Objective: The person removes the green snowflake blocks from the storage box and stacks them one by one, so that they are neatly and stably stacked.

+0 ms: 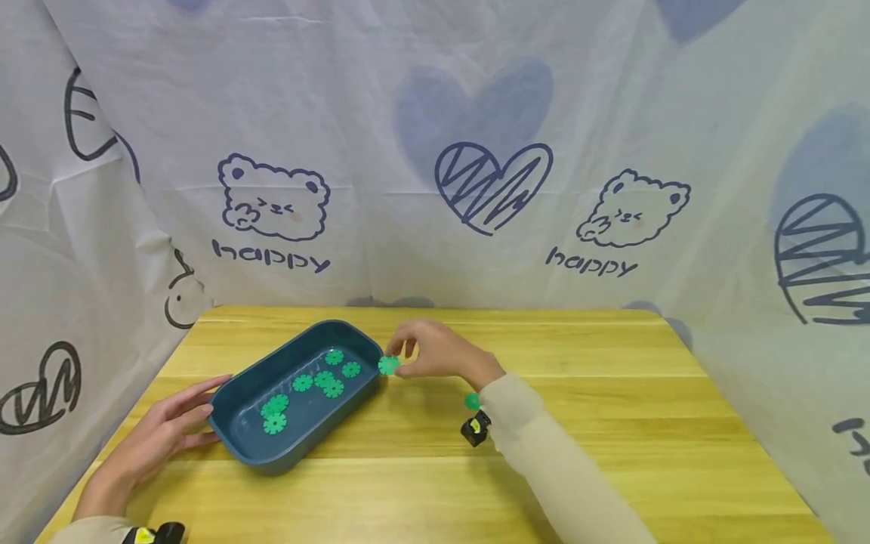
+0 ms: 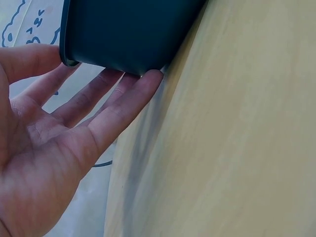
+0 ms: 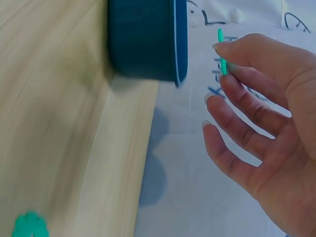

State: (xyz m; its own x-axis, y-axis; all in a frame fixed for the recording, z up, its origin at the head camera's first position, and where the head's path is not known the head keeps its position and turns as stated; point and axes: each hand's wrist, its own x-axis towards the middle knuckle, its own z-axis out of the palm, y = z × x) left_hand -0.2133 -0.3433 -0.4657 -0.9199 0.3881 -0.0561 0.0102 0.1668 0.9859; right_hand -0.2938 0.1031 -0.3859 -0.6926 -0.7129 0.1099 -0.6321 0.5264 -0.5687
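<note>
Mid-frame, my right hand pinches a green disc beside the blue tub, whose left end my spread left hand touches: this looks like filling, calling for a leftward shift and release.

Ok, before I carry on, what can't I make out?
Head view: green disc on the table, partly hidden by the right sleeve.
Head view: lower discs in the box, partly covered by others.
Left wrist view: box interior, hidden by its wall.
Right wrist view: table disc, blurred, cut off by the bottom edge.
</note>
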